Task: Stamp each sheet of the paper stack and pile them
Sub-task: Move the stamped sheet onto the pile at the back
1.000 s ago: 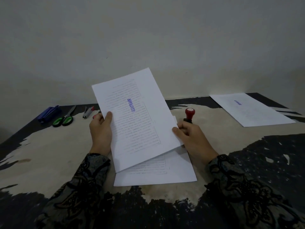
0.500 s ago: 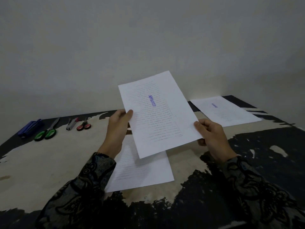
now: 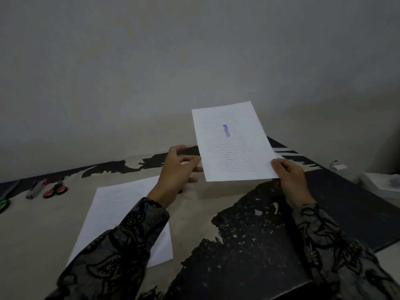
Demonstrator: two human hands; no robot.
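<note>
Printed lines on the held sheet (image 3: 232,144) are too blurred to read. The sheet hides the pile behind it. A sleeve (image 3: 121,241) covers part of the paper stack (image 3: 116,211). Green scissors (image 3: 4,204) are cut off at the left edge.

A single head-worn view looks forward and down across the table (image 3: 194,213) toward the wall (image 3: 151,61), which fills the upper half. The wide lens bends the table's far edge. The camera sits close above the person's forearms: the left hand (image 3: 175,176) and right hand (image 3: 290,180) reach out from the bottom edge, near mid-frame, sleeves (image 3: 112,256) largest.
</note>
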